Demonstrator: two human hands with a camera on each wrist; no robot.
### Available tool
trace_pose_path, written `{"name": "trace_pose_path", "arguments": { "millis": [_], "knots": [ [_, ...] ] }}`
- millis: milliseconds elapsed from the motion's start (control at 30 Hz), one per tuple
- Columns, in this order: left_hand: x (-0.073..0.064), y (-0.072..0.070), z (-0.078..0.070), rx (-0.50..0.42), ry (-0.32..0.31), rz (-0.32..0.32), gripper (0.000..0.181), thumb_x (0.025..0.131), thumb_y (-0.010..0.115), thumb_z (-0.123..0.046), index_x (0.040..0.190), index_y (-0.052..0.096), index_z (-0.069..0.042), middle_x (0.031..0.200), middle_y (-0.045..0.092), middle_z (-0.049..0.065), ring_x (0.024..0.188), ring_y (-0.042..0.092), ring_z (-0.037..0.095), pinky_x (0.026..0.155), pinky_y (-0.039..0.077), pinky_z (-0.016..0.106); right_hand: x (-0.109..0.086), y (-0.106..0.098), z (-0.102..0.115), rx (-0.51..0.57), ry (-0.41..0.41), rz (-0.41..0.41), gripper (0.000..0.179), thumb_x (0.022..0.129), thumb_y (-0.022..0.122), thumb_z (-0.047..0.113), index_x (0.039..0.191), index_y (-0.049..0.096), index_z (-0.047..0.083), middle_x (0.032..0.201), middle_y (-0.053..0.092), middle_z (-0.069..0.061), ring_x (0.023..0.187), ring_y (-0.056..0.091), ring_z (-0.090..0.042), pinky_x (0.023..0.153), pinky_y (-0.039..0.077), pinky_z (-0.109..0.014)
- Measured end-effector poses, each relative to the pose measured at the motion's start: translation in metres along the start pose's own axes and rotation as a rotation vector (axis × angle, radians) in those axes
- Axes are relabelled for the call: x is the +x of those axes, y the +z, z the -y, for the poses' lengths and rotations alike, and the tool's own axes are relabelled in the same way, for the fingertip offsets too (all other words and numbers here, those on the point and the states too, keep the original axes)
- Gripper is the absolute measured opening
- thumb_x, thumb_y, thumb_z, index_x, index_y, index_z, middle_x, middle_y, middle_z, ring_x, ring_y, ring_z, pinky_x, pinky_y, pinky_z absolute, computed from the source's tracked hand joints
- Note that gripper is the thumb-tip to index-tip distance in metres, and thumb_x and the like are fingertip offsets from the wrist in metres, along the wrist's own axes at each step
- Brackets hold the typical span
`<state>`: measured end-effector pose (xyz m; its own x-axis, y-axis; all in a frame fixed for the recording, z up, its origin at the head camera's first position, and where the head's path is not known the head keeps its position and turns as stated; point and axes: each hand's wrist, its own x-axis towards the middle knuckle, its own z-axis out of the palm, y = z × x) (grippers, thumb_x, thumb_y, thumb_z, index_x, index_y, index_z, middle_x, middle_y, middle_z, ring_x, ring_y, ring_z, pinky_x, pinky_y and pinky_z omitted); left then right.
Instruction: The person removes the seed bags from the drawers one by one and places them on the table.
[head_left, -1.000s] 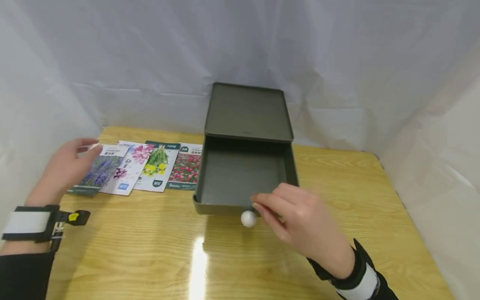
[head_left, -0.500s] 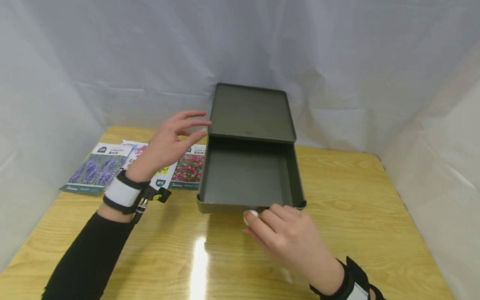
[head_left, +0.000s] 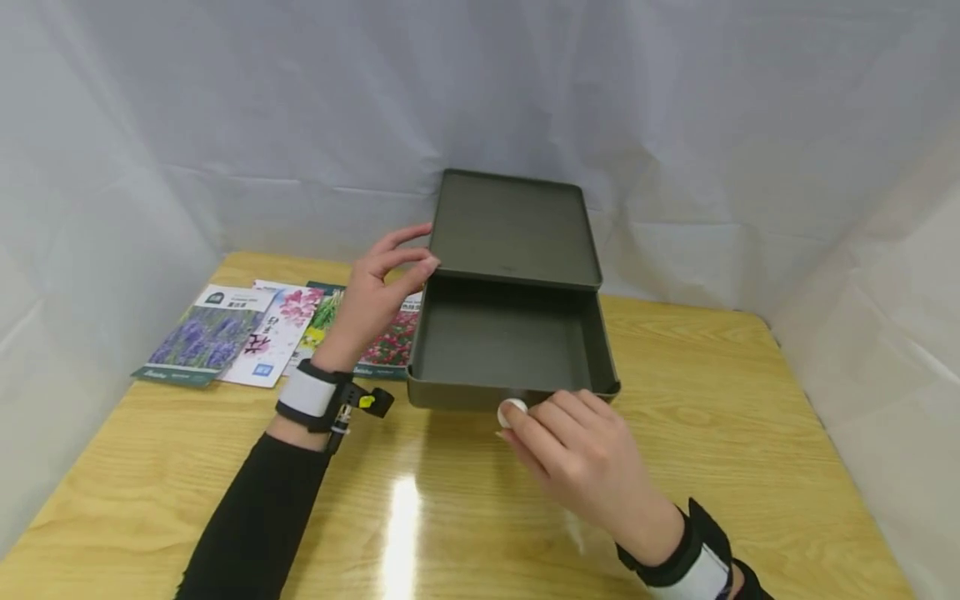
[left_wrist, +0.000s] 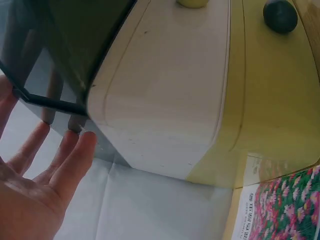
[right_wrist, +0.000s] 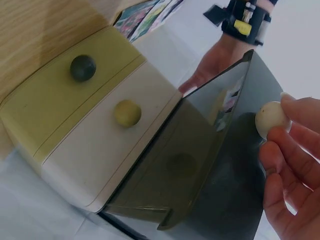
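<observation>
A stacked drawer cabinet has a dark grey-green top (head_left: 517, 225), and its top drawer (head_left: 502, 333) is pulled out with a bare floor showing. My right hand (head_left: 581, 450) pinches the round white knob (right_wrist: 271, 120) on that drawer's front between thumb and fingers. At the cabinet's left side, my left hand (head_left: 378, 287) rests its fairly straight fingertips near the top edge. The wrist views show a white middle drawer (right_wrist: 107, 145) with a yellow knob (right_wrist: 128, 113) and a yellow-green bottom drawer (right_wrist: 65, 100) with a dark green knob (right_wrist: 83, 68); both are closed.
Left of the cabinet, several flower seed packets overlap in a row, including a lavender packet (head_left: 206, 337) and a pink-blossom packet (head_left: 273, 333). My left forearm passes over part of them. A pale sheet (head_left: 300, 108) encloses the wooden table (head_left: 712, 400) behind and at both sides.
My left hand has moved right, from over the seed packets to the cabinet's side. My right hand has taken hold of the white knob, and the top drawer has slid slightly inward.
</observation>
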<state>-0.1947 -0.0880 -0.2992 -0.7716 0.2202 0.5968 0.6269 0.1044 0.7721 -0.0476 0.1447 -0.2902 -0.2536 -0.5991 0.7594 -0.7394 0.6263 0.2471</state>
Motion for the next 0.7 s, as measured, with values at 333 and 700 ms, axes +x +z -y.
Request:
{"name": "trace_pose_path", "arguments": {
  "millis": [333, 700],
  "knots": [
    [0.003, 0.007, 0.025, -0.134, -0.141, -0.001, 0.027, 0.094, 0.051, -0.029, 0.100, 0.059, -0.004, 0.142, 0.035, -0.001, 0.122, 0.042, 0.017, 0.089, 0.042, 0.047, -0.007, 0.021, -0.025, 0.008, 0.046, 0.043, 0.017, 0.084, 0.065, 0.021, 0.097, 0.068, 0.010, 0.071, 0.058, 0.001, 0.061, 0.051, -0.015, 0.052, 0.041, -0.028],
    [0.002, 0.005, 0.032, -0.177, -0.193, 0.026, 0.033, 0.093, 0.052, -0.035, 0.102, 0.060, -0.005, 0.143, 0.034, -0.006, 0.121, 0.042, 0.020, 0.088, 0.040, 0.052, 0.000, 0.047, -0.051, 0.022, 0.222, 0.192, 0.021, 0.089, 0.060, 0.027, 0.099, 0.060, 0.009, 0.085, 0.058, -0.001, 0.075, 0.050, -0.015, 0.065, 0.041, -0.029]
  ]
}}
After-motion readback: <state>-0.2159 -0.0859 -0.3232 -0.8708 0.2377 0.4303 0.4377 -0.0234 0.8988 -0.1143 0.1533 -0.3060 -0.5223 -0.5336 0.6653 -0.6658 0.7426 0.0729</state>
